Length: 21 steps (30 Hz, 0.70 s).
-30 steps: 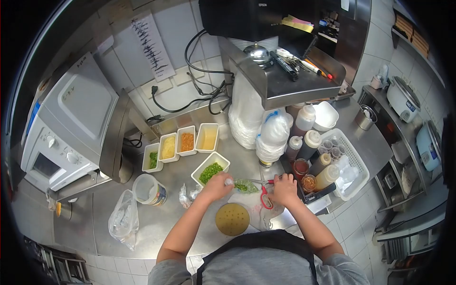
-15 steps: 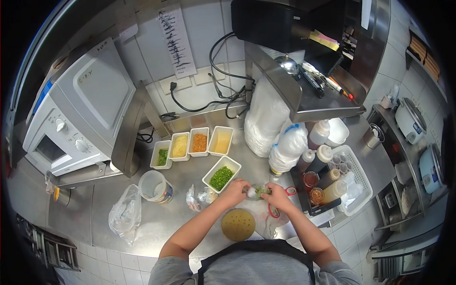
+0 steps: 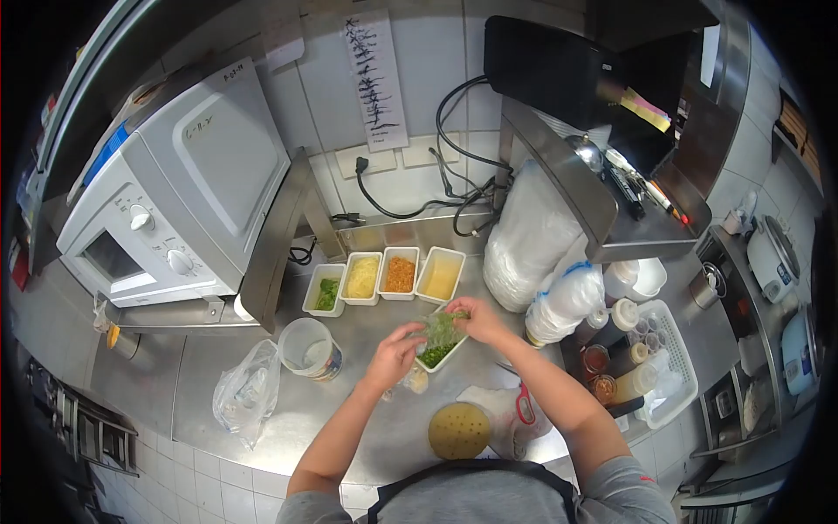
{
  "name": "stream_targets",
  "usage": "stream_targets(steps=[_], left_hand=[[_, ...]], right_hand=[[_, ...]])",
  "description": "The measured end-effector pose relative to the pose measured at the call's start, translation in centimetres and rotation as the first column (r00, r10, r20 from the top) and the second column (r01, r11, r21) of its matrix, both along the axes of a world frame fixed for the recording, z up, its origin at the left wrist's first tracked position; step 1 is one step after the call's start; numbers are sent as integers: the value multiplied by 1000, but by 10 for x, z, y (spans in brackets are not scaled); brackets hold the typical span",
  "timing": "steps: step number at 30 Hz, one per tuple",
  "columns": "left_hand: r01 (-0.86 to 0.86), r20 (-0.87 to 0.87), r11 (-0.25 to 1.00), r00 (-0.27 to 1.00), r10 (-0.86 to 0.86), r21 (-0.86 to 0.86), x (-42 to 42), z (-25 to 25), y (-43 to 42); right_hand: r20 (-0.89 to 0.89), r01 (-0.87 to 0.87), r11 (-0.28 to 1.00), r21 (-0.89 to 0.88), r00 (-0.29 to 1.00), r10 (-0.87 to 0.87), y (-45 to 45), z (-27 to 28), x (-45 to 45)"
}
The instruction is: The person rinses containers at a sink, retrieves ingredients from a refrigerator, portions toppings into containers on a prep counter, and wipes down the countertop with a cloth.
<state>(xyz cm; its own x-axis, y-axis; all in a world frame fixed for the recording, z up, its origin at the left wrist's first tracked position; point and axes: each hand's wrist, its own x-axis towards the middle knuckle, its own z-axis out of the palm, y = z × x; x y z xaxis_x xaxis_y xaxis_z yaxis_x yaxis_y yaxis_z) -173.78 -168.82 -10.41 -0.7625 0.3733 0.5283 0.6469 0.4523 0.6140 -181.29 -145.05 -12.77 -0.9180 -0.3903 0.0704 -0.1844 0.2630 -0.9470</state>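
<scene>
A clear plastic bag [image 3: 443, 328] with green bits clinging inside hangs over a white container of chopped green onion [image 3: 435, 355]. On its right side, my right hand [image 3: 479, 320] pinches the bag. My left hand [image 3: 395, 351] has its fingers closed on the bag's left edge, beside the container. Small knotted plastic bags [image 3: 417, 379] lie on the counter just below the container, partly covered by my left hand. Nearer my body are a round yellowish disc with holes [image 3: 458, 430] and red-handled scissors [image 3: 525, 404], which lie under my right forearm.
White tubs of leafy greens [image 3: 327, 295], pale shreds [image 3: 362, 278], orange bits [image 3: 400, 273] and yellow paste [image 3: 441, 275] line the back. A plastic bucket [image 3: 310, 349] and crumpled bag [image 3: 247, 393] stand left. Sauce bottles [image 3: 635, 379] and a white basket [image 3: 676, 375] are right.
Both hands have moved up and left from beside the scissors to above the green onion container, bringing the bag along. The bag is now spread out. The head view has shifted.
</scene>
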Motion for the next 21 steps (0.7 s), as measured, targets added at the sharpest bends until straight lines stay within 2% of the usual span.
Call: stream_targets(steps=[2,5,8,11,12,14,15,18,20,21], left_hand=[[-54,-56,997,997,57,52,1,-15,-5],[-246,103,873,969,224,422,2,-17,13],[-346,333,726,927,170,595,-6,-21,17],[-319,450,614,890,-66,722,-15,-28,15],[-306,445,664,894,-45,682,-17,-31,13],[-276,429,758,903,-5,590,-18,-36,7],[-274,419,765,908,6,583,-20,-32,9],[-276,418,768,909,13,577,-10,-28,12],[-245,415,749,909,-44,616,-12,-20,15],[-256,422,771,907,-18,584,-10,-22,17]], right_hand=[[-48,-36,999,25,998,37,-2,-1,0],[-47,-73,997,-29,996,72,-5,16,7],[-7,-88,992,-90,996,88,-1,17,5],[-17,-79,993,-90,997,77,3,20,7],[-31,-72,994,-83,997,69,3,22,8],[-1,-62,982,-176,998,63,4,10,5],[10,-59,974,-219,998,63,3,14,5],[-125,-114,992,-63,987,105,2,27,9],[-138,-82,985,-154,989,61,1,25,-1],[-131,-66,978,-197,991,41,-1,27,3]])
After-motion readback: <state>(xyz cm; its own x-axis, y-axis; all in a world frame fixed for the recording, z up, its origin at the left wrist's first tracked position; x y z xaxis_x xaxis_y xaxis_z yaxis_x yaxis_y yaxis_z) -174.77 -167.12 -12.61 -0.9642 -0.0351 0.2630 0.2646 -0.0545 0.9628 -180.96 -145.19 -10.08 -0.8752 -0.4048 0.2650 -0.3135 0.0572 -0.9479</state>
